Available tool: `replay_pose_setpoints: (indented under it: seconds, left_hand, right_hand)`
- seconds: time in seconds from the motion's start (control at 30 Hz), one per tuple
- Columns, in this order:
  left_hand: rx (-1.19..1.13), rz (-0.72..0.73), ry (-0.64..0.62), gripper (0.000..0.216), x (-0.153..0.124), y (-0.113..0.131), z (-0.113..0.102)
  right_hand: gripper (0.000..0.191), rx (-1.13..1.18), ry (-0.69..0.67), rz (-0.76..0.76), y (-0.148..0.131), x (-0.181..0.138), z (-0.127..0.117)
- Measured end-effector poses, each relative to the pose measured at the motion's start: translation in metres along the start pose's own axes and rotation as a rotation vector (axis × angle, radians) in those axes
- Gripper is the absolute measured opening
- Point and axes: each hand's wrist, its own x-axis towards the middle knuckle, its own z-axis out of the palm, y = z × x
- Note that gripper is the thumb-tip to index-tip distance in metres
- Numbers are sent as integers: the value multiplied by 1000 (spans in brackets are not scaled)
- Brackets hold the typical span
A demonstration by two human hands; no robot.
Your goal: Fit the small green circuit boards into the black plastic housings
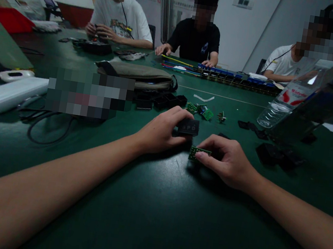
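Note:
My left hand point(164, 129) is closed around a small black plastic case point(189, 127) with pale lettering on the side facing me. Just right of it, my right hand point(227, 159) pinches a green circuit board point(194, 152) dotted with solder points between thumb and fingers. The case and the board are apart, both a little above the green table point(151, 223). Beyond my hands lie several loose circuit boards point(207, 114), and to their left a cluster of black plastic cases point(167, 100).
A grey-green pouch point(136, 75) lies behind the cases. At right stand a clear water bottle point(295, 96) and more black cases point(267, 153). A white device point(7, 93) and a black cable point(46, 141) lie at left. Several people sit around the table.

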Motion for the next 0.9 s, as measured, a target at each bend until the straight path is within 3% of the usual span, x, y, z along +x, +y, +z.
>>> replay_pose_setpoints:
  seconds: [0.9]
  left_hand:
    - [-15, -4, -10, 34, 0, 1, -1]
  right_hand:
    - [20, 14, -23, 9, -1, 1, -1]
